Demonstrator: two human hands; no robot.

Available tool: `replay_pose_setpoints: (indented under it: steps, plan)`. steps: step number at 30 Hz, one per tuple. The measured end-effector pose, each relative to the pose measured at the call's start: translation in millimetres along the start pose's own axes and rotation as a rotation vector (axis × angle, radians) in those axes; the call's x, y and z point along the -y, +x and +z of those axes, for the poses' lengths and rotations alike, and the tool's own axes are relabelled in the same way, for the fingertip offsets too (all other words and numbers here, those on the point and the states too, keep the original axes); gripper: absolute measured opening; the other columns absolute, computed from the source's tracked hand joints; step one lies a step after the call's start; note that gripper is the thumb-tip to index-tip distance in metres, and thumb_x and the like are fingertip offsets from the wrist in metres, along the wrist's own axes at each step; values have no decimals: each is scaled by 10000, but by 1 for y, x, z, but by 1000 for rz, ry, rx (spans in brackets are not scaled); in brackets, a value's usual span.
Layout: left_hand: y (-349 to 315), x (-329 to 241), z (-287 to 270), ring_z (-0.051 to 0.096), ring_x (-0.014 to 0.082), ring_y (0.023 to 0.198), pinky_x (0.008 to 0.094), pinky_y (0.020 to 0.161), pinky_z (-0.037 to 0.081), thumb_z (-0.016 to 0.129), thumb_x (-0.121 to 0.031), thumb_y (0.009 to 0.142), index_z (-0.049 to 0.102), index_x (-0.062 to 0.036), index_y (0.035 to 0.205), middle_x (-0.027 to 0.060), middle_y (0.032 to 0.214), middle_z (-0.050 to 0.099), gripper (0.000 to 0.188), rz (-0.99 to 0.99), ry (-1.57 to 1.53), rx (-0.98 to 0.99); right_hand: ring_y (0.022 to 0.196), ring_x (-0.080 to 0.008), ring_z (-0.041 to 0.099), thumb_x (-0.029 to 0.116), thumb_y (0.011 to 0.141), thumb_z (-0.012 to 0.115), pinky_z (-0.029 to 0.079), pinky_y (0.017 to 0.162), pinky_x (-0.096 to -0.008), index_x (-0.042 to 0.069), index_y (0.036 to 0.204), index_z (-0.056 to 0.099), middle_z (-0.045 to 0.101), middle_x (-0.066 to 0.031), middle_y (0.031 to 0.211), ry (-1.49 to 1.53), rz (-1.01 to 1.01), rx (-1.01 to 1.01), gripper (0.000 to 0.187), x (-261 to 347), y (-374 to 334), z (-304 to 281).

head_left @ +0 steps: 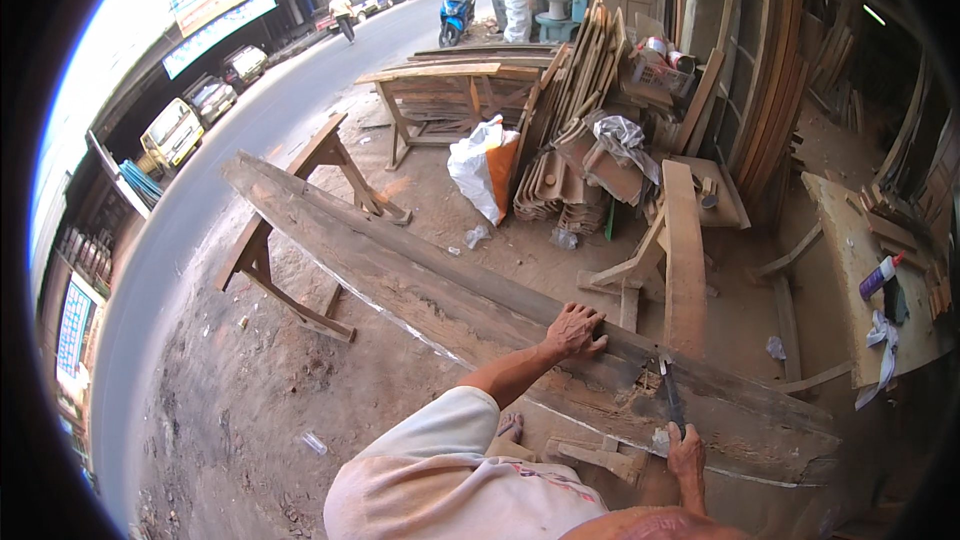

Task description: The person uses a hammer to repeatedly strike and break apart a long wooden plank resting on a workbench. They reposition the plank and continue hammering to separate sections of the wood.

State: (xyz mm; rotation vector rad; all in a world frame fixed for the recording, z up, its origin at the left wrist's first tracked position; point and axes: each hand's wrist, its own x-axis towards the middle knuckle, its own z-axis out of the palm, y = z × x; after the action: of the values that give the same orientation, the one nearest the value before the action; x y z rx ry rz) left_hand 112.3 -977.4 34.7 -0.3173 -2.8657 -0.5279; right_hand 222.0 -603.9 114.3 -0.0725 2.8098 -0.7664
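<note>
A long, weathered wooden beam (430, 285) slants across in front of me from far left to near right. It has a raised strip along its far side and a pale near edge. My left hand (577, 332) lies on the beam near its far side, fingers spread and holding nothing. My right hand (687, 450) is closed round a dark-handled tool (673, 398) with a shiny metal end; its exact kind is unclear. The metal end is over or against the beam beside a rough, splintered patch (640, 395); contact cannot be made out.
Wooden trestles (262, 250) stand under the beam's far end. A plank (684, 250) on a trestle lies beyond it. Stacked boards (575, 90) and a white-orange sack (487, 168) are farther back. A worktable (840, 250) holds a purple bottle (880, 277). A road (200, 210) runs at left.
</note>
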Motion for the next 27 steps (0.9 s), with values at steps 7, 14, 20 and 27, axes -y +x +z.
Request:
replay_pose_setpoints:
  steps: [7,14,20,27]
  plan:
    - [2,-20,-10,569,319,1217,434,1113,357,610,-464,908,617,-80,1344,151,1250,650,582,-53,-9,67,1049,-550,617,493,1031,497,486,857,-559,-73,1109,638,658,-368,1036,183,69,64,589,-54,6,31]
    - [3,-21,-12,565,321,1229,436,1117,357,612,-445,907,629,-86,1320,152,1246,652,548,-66,-9,69,1083,-536,627,550,1030,470,487,880,-546,-109,1100,652,657,-380,1053,209,148,106,688,-52,8,30]
    - [3,-21,-13,567,320,1220,434,1117,354,605,-446,911,632,-88,1314,151,1244,651,540,-70,-1,79,1051,-531,641,588,1022,462,485,848,-555,-113,1081,653,661,-375,1013,260,156,92,729,-52,5,42]
    - [8,-26,-17,568,314,1209,432,1109,358,608,-449,908,633,-91,1314,143,1248,649,542,-77,-22,95,1029,-515,652,639,1008,442,479,839,-551,-109,1071,657,661,-367,1008,275,209,100,781,-66,9,58]
